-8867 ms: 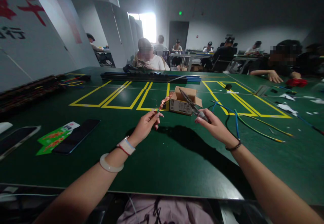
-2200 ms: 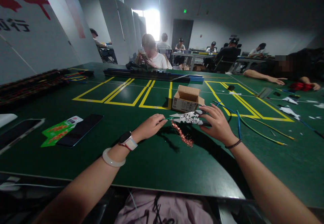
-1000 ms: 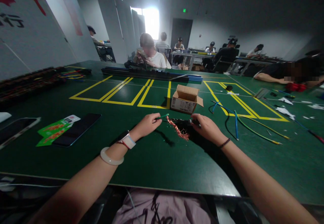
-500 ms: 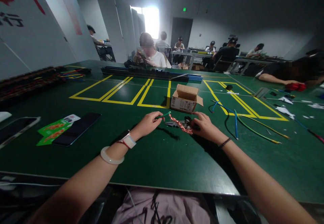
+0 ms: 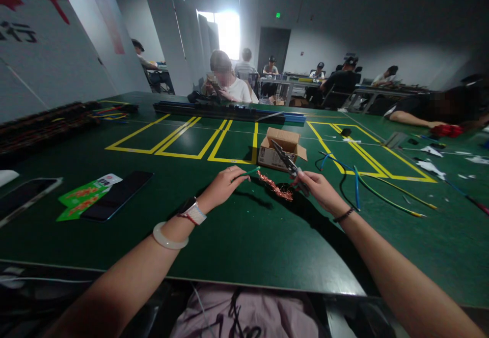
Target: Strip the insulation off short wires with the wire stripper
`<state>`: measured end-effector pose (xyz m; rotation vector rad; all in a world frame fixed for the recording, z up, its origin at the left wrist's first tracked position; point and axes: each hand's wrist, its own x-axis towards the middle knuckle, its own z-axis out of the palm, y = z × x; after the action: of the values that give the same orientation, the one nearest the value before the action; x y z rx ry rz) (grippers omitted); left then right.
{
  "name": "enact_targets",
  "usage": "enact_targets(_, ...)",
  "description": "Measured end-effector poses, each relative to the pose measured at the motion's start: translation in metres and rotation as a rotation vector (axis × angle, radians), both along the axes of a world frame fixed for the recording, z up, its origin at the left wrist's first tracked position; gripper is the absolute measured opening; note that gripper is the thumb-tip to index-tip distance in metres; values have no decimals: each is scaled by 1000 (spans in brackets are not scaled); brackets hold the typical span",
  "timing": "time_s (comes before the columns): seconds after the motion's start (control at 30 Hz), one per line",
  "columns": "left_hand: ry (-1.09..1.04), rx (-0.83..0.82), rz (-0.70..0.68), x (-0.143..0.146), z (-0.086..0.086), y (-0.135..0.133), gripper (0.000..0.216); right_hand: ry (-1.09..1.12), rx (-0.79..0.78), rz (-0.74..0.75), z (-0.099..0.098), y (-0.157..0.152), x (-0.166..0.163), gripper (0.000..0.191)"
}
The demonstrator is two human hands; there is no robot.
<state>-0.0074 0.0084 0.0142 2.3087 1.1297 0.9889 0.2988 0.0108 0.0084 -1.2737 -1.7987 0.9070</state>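
My left hand (image 5: 223, 185) pinches the green insulated end of a wire (image 5: 250, 171) just above the green table (image 5: 244, 241). The wire's stripped end is a frayed bunch of copper strands (image 5: 275, 187) that hangs toward the table between my hands. My right hand (image 5: 319, 189) is closed on the handles of a pair of pliers (image 5: 287, 163), lifted off the table with the jaws pointing up and away toward the cardboard box (image 5: 281, 149).
Two phones (image 5: 116, 195) and a green packet (image 5: 86, 201) lie at the left. Blue, green and yellow cables (image 5: 367, 185) trail at the right. Yellow tape rectangles mark the table. Other people sit at the far side and at tables beyond.
My right hand has picked the pliers up off the table and raised them, jaws pointing at the box. The left hand stays put with the wire.
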Motion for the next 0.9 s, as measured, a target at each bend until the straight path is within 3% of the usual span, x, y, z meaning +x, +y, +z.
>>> enact_targets(0.1,30,23,47,-2,-1,0,22,57,8,6,1,-1,-1,42)
enact_targets(0.27,44,56,53,-2,-1,1,22,-215,485,-5,3,-4,1,21)
enact_targets(0.4,16,38,56,-2,-3,2,22,-414,701,45,4,-6,7,19)
enact_targets(0.67,49,19,27,-3,1,-1,24,-647,842,118,8,-5,12,36)
enact_targets(0.9,87,58,-22,-4,-3,2,23,-740,836,118,13,-6,14,37)
